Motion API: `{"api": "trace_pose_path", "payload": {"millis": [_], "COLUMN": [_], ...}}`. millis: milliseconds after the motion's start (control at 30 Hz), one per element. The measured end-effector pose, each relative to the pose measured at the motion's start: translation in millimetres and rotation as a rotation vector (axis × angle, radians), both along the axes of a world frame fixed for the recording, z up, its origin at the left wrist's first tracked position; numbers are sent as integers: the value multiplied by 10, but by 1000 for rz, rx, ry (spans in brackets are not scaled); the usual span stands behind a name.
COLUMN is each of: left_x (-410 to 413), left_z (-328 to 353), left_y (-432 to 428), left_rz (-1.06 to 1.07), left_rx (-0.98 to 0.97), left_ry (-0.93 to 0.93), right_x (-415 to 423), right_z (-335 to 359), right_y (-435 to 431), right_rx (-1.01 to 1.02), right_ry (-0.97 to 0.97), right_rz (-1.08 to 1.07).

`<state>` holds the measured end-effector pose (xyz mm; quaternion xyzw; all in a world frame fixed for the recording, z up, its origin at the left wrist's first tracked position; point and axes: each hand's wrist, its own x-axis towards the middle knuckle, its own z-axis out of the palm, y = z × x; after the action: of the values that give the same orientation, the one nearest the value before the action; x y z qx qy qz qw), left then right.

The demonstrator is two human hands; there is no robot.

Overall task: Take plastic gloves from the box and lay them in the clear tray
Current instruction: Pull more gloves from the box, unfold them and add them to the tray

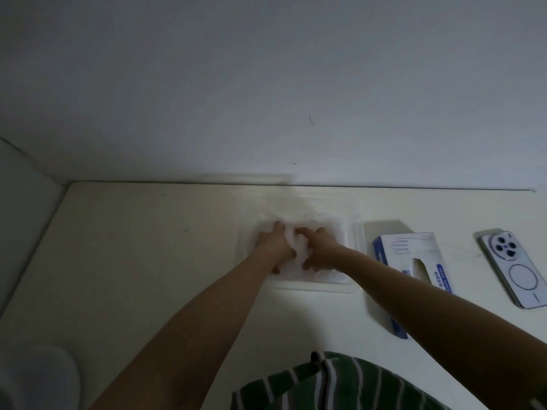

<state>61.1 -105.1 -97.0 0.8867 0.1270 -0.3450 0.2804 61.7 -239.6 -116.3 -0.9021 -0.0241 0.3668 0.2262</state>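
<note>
A clear plastic tray (353, 232) lies on the pale table against the back wall. Thin white plastic gloves (328, 229) fill its middle in a crumpled pile. My left hand (273, 245) and my right hand (321, 251) are both inside the tray, side by side, fingers spread and pressing down on the gloves. To the right of the tray stands the white and blue glove box (411, 255), its oval top slot open with white plastic showing in it. My right forearm crosses in front of the box's near end.
A phone (515, 267) in a clear case lies face down at the far right. A white rounded object (38, 377) sits at the lower left corner. The wall (266, 99) runs directly behind the tray.
</note>
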Motion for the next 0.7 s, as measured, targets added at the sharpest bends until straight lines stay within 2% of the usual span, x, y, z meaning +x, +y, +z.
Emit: {"api": "trace_pose_path", "payload": {"millis": [133, 233, 333, 433, 533, 600, 667, 700], "left_x": [31, 26, -1, -9, -21, -45, -80, -85], "left_z": [-161, -211, -242, -212, -152, -97, 0, 28], "left_y": [74, 99, 123, 107, 57, 50, 40, 42], "left_rz": [209, 0, -53, 51, 166, 195, 51, -13], "left_rx": [-5, 70, 46, 46, 13, 45, 112, 185], "left_ry": [60, 142, 111, 127, 147, 67, -64, -198], "right_x": [15, -5, -31, -78, -115, -115, -112, -109], "right_z": [89, 117, 63, 6, 77, 247, 417, 500], "right_y": [-25, -16, -38, -39, -51, -92, -166, -192], "right_rx": [55, 87, 96, 82, 86, 87, 184, 252], "right_ry": [22, 109, 215, 236, 244, 167, 67, -13], "right_rz": [-84, -93, -168, -307, -298, -200, -191, -187]}}
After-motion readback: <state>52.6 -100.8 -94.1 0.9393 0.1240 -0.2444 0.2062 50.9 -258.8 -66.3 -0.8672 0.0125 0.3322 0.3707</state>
